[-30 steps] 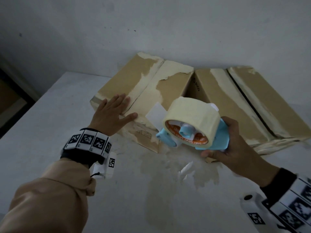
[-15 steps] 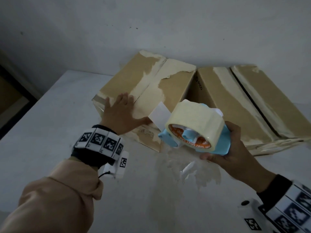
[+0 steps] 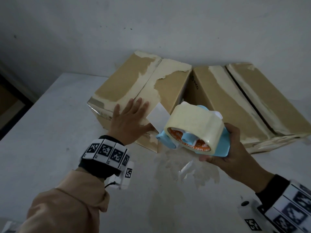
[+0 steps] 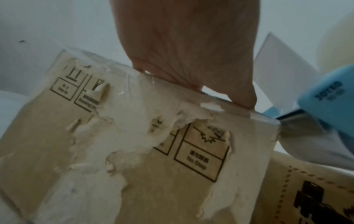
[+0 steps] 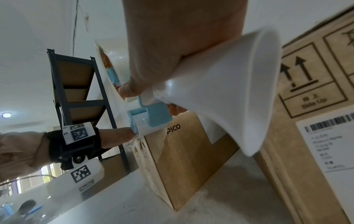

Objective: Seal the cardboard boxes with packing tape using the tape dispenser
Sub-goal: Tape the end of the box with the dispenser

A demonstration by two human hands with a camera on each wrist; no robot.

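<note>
Two torn cardboard boxes stand side by side against the wall. My left hand lies flat with spread fingers on the near top edge of the left box; the left wrist view shows the palm pressing on that box's front edge. My right hand grips a blue tape dispenser carrying a cream roll of tape, held in the air just right of the left hand. A loose white tab of tape sticks out toward the left box. The right box has an open seam.
The boxes rest on a white table with peeled, stained patches near its middle. A white wall rises right behind the boxes. The right wrist view shows a dark metal shelf rack to the left of the table.
My left hand slid right along the left box's near edge. The right hand carried the dispenser slightly up and toward that box, bringing the tape tab beside the left hand's fingers.
</note>
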